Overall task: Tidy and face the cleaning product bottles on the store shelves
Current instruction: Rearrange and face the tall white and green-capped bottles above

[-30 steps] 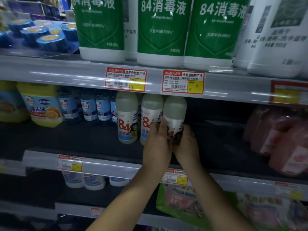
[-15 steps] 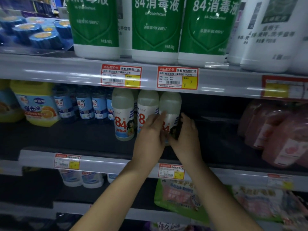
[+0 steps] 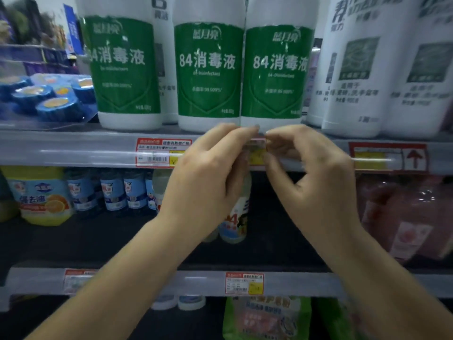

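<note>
Here your left hand (image 3: pixel 210 173) and right hand (image 3: pixel 316 173) are both raised to the front rail of the upper shelf (image 3: pixel 73 148), fingertips nearly meeting over a price tag (image 3: pixel 257 153) clipped there. The fingers of each hand are curled in a loose pinch around the tag's edges; whether they actually grip it is hard to tell, as the hands cover most of it. Neither hand has hold of a bottle. Just above your fingers, three green-labelled 84 disinfectant bottles (image 3: pixel 208 69) stand upright in a row on that shelf, labels facing you, with white bottles (image 3: pixel 355 69) to their right. On the shelf below, a small 84 bottle (image 3: pixel 236 217) shows between your wrists, with blue-labelled bottles (image 3: pixel 112 192) and a yellow jug (image 3: pixel 41 200) off to the left.
</note>
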`<state>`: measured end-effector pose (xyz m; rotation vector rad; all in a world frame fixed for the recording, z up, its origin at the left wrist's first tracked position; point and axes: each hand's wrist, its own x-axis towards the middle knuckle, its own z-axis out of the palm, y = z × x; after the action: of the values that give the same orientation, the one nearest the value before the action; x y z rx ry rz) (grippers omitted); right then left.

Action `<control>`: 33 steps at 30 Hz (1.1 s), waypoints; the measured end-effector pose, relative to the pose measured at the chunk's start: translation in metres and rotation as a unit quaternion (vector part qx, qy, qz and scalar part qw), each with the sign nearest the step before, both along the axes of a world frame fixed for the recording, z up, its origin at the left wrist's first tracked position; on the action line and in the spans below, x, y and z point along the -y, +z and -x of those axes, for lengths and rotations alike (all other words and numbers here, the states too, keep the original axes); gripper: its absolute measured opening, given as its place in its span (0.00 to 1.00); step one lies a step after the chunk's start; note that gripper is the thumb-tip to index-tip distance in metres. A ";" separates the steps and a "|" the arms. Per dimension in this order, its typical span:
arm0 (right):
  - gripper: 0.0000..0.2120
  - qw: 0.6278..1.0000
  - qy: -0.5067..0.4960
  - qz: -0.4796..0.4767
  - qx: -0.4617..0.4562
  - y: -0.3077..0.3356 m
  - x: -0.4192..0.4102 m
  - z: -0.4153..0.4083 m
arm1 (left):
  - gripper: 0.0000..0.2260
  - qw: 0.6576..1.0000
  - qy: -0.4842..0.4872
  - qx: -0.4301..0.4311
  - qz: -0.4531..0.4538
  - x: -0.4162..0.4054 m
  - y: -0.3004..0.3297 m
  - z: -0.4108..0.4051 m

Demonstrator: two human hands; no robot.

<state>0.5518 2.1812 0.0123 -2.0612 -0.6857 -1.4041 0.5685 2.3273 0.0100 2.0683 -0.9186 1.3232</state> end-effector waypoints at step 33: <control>0.30 0.963 -0.125 -0.152 -0.184 0.152 0.097 -0.057 | 0.41 0.978 0.150 -0.116 0.083 0.093 0.166 -0.071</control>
<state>0.6083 2.0841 0.1640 -2.1233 -0.0506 -1.1187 0.6395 2.2341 0.1759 2.2300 -0.3935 1.2212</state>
